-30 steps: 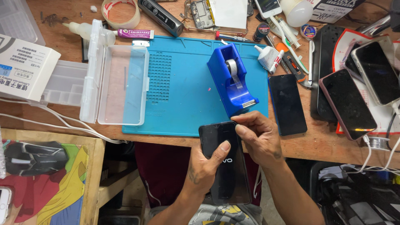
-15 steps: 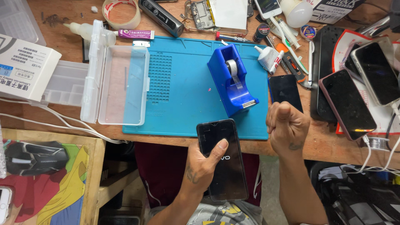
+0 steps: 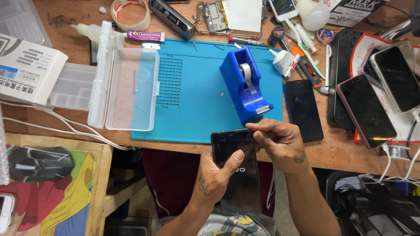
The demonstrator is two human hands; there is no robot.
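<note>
Phone's (image 3: 238, 175) underside behind hands

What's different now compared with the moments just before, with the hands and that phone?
The right hand, which half a second ago was lifted away to the right near the blue tape dispenser, has come back to the top edge of the black smartphone, fingertips pinched there. The left hand keeps holding the phone, thumb across the screen. The dispenser, blue mat and clear plastic box have not moved.

black phone (image 3: 238, 175), blue tape dispenser (image 3: 245, 85), teal mat (image 3: 197, 109), brown wooden bench (image 3: 345, 153).
</note>
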